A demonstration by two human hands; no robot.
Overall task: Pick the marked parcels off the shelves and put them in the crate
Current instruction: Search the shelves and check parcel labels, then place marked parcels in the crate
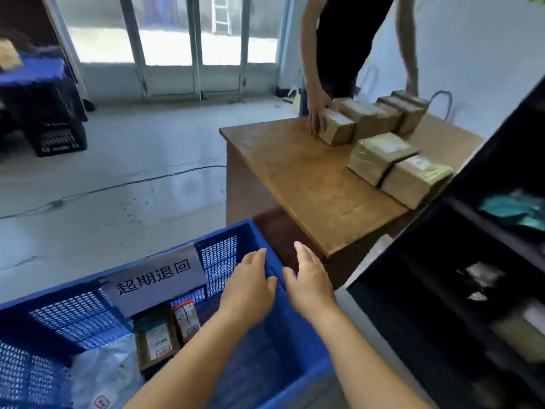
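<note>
A blue mesh crate (227,246) with a paper label on its far wall fills the lower left. Inside lie a brown parcel (154,339), a red-edged parcel (185,318) and a white plastic mailer (103,376). My left hand (250,287) hovers over the crate's right corner, fingers straight, holding nothing. My right hand (309,281) is beside it above the crate's right rim, also flat and holding nothing. Dark shelves (460,305) with blurred parcels stand at the right.
A wooden table (309,184) behind the crate carries several taped cardboard boxes (380,157). Another person (348,48) stands at its far side with hands on the boxes. A black crate (59,140) and a cable (118,187) are on the floor to the left.
</note>
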